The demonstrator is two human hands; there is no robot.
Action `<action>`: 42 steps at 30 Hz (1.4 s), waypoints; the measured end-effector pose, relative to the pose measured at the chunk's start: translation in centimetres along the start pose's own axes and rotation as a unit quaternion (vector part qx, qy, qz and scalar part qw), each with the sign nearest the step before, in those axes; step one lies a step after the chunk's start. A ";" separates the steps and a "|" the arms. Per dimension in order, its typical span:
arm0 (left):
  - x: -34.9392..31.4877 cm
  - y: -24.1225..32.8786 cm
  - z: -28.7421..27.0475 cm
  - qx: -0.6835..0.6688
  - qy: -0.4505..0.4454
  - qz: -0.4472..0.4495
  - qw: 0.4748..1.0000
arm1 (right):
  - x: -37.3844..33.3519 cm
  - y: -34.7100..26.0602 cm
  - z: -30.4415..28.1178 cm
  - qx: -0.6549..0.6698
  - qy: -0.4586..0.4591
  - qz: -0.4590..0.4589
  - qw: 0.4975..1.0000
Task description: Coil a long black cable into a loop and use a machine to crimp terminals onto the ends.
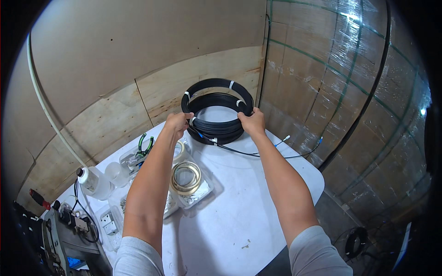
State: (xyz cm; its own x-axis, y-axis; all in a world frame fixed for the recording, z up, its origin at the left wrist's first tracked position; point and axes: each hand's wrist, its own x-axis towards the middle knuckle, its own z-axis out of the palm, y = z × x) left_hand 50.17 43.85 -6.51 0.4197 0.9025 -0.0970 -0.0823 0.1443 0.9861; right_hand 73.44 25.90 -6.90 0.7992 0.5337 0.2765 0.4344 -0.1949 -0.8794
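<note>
Both of my arms reach to the far part of the white table. There a stack of black cable coils (220,133) lies flat, one on another. My left hand (177,123) pinches the left side of a coil of black cable (209,83) bound with white ties. On its right side my right hand (253,122) is closed with the fingers around the cable. The far edge of this coil is tilted up above the stack; its near edge is low, against the other coils. Loose cable ends with a white-tipped connector (286,138) and a blue connector (321,139) stretch to the right.
Left of the coils stand tape rolls (186,178) on a clear plastic box, green-handled pliers (145,147), a white bottle (93,181) and a clear cup (116,173). A grey machine (69,244) is at lower left. Wrapped cartons (317,69) rise on the right.
</note>
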 end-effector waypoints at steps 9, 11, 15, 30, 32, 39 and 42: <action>-12.8 7.0 0.4 -0.145 -0.050 0.080 0.985 | -9.7 -3.6 -4.7 0.113 0.049 -0.076 0.989; -16.7 8.7 1.2 -0.159 -0.030 0.079 0.984 | -12.0 -4.4 -5.9 0.177 0.059 -0.121 0.975; -22.7 10.8 0.0 -0.122 0.064 0.094 0.986 | -17.0 -7.2 -8.2 0.227 0.051 -0.167 0.958; -42.0 15.9 -4.1 -0.124 -0.064 0.138 0.981 | -27.4 -15.7 -19.0 0.548 -0.137 0.087 0.821; -43.5 15.6 -5.3 -0.129 -0.096 0.169 0.972 | -29.5 -16.4 -19.6 0.592 -0.136 0.053 0.792; -49.2 11.6 -4.9 -0.135 0.014 0.245 0.960 | -34.4 -17.4 -20.7 0.609 -0.087 -0.015 0.788; -50.7 11.5 -4.4 -0.117 0.103 0.231 0.960 | -36.3 -17.6 -20.0 0.620 -0.090 -0.015 0.780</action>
State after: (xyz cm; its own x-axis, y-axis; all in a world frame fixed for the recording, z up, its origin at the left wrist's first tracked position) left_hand 24.02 1.53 9.13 0.1029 0.9497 0.2959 -0.4270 -0.2265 0.8754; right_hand 45.07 -6.50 6.23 0.6761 0.6521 0.3430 -0.3732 0.7044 -0.6038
